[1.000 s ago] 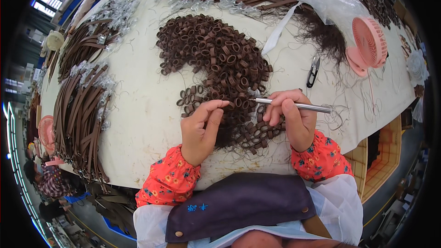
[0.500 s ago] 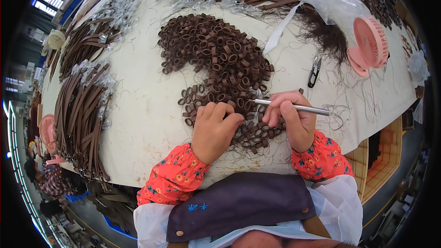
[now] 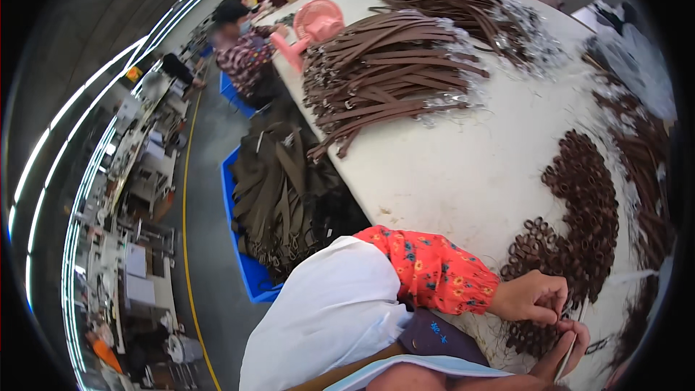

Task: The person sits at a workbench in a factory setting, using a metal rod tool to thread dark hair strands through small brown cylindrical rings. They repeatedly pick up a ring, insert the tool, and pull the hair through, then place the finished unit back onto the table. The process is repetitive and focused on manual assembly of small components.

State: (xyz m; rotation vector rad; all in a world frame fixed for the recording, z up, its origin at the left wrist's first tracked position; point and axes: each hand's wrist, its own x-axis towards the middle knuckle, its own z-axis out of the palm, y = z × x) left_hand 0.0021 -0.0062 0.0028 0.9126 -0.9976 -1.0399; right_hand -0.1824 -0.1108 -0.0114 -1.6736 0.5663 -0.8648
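At the lower right, my left hand [image 3: 530,297] is curled with its fingertips pressed in beside the brown loops; whatever it pinches is too small to make out. Just below it, my right hand [image 3: 575,344] grips a slim silver pen-like tool [image 3: 565,362], its tip end showing near the loops. A large heap of small dark-brown strap loops [image 3: 590,210] curves along the table above both hands. More loops [image 3: 532,340] lie under and beside the fingers. A red flowered sleeve covers my left forearm.
Bundles of brown straps [image 3: 391,76] with clear wrapping lie across the white table [image 3: 441,181]. A pink fan [image 3: 318,20] stands at its edge. Left of the table, a blue bin [image 3: 246,268] holds dark olive straps. A seated person [image 3: 242,58] is beyond; another stands far right.
The view has swung to the left, so the hands and loops now appear at lower right. Both hands remain close together at the heap, the right one still holding the silver tool.
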